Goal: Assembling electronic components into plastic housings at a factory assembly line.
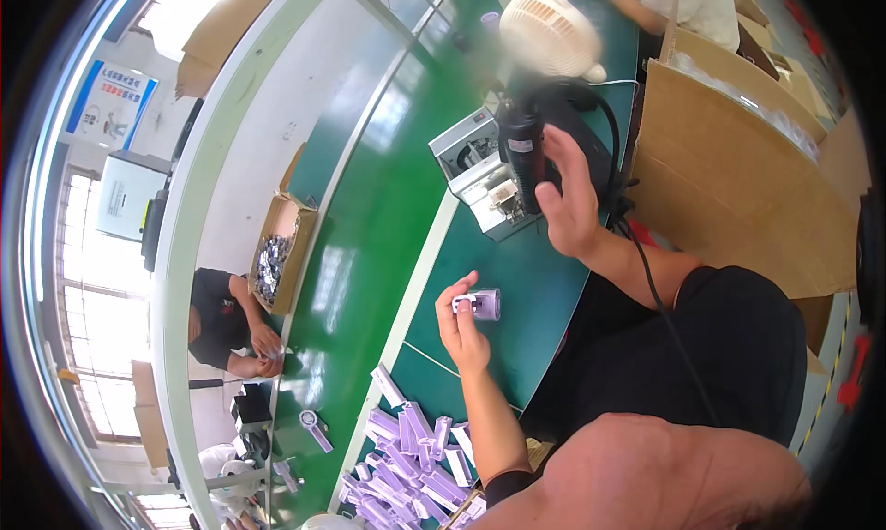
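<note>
My left hand [465,331] pinches a small translucent purple cylinder part [487,305] with a white end, held above the green table. My right hand [572,193] is up beside a black cylindrical tool [524,156] with a white label, probably an electric screwdriver. Its fingers are stretched out along the tool rather than wrapped around it; whether they touch it I cannot tell. Just behind the tool stands a grey metal box machine [489,184] with an opening on top, partly covered by the tool. Purple plastic housings [411,465] lie in a heap near my left forearm.
A large cardboard box [738,179] with clear bags is at my right. A cream fan [549,31] stands at the far end. A black cable [646,271] hangs by my right arm. Across the green surface, another person [226,322] works beside a parts box [281,253].
</note>
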Tool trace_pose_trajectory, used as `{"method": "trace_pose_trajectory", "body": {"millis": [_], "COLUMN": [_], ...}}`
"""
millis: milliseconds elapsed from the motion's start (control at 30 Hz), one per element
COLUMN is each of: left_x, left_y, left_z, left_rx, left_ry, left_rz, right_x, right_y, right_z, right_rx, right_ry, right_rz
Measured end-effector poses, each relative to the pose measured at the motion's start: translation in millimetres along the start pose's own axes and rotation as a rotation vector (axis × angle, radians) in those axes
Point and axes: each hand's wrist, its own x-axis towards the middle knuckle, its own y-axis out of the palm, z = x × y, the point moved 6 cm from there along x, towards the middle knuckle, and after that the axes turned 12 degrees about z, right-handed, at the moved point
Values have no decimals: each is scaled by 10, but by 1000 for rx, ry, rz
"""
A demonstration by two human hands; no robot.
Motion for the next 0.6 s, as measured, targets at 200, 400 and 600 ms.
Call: {"method": "trace_pose_trajectory", "body": {"millis": [200, 400, 600], "left_x": [56, 65, 67], "left_y": [-116, -161, -174], "left_z": [177, 313, 344], "left_rx": [-131, -132, -151], "left_ry": [18, 93, 65], "left_rz": [-19, -81, -95], "right_x": [59, 229, 595], "right_y": [152, 338, 418], "right_z": [-244, -57, 174], "right_rx": [329, 606, 584], "right_ry": [235, 252, 19], "right_rz": [189, 324, 285]}}
